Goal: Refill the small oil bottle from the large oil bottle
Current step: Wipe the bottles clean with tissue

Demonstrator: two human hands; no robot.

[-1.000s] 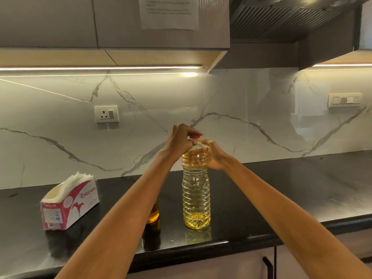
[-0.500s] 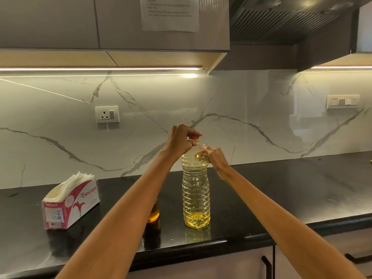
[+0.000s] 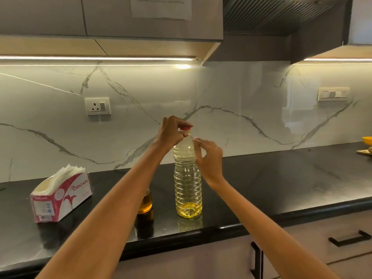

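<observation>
Left hand (image 3: 172,132) pinches red cap (image 3: 185,128) atop upright large oil bottle (image 3: 187,178) near counter's front edge; right hand (image 3: 209,158), fingers loose, hovers just beside its shoulder.

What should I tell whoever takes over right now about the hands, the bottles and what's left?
Left hand grips the red cap on the big bottle. Right hand is loosely curled beside the bottle's shoulder, holding nothing; contact unclear. Big bottle stands upright on the counter, partly full. Small bottle stands left of it, half hidden by the left arm. Done: nothing poured. Left: remove the cap, open the small bottle, pour, recap.
</observation>
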